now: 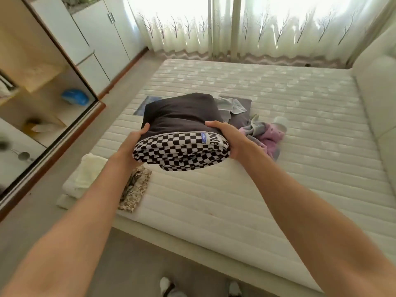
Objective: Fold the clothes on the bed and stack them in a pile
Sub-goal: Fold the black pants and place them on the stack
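A folded dark garment with a black-and-white checkered band point(182, 133) is held in the air above the white mattress point(257, 179). My left hand point(137, 142) grips its left side and my right hand point(227, 138) grips its right side. Below my left forearm, a folded camouflage piece point(135, 189) and a folded cream piece point(85, 179) lie at the mattress's left edge. Behind the held garment lie a grey garment point(233, 108), a heap of pink and grey clothes point(265, 136) and a flat blue piece point(142, 107).
A white padded headboard point(377, 93) runs along the right side. A mirrored wardrobe point(42, 103) and white cabinets point(102, 39) stand to the left across a strip of floor. Curtains point(257, 28) hang behind the bed. My feet point(169, 288) are at the bed's near edge.
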